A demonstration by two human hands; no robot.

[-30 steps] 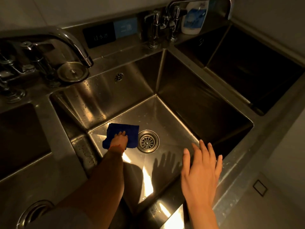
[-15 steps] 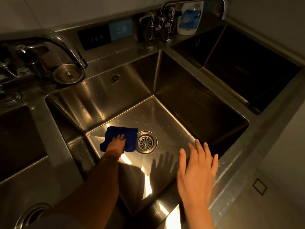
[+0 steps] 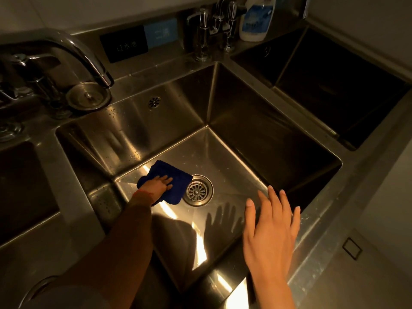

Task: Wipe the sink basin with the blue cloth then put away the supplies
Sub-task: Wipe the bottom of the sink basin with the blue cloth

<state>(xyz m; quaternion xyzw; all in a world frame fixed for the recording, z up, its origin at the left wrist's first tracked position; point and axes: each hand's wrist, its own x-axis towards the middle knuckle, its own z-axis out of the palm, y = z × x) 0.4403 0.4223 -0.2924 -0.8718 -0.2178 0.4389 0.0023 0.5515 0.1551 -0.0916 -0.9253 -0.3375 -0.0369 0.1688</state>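
A steel sink (image 3: pixel 256 139) sits in dim light; over its front rim the right hand (image 3: pixel 270 230) hovers flat, fingers spread, holding nothing, seemingly for balance; on the floor, the left hand (image 3: pixel 157 186) presses the blue cloth (image 3: pixel 176 178) flat beside the drain (image 3: pixel 197 190), mid-wipe; a bottle (image 3: pixel 255 18) waits behind.

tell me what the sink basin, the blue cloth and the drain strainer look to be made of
Sink basin: likely brushed stainless steel, with streaky glare.
Blue cloth: soft fabric, perhaps microfibre; matte, fuzzy edges, under the left hand.
Drain strainer: polished metal, bright slotted ring.
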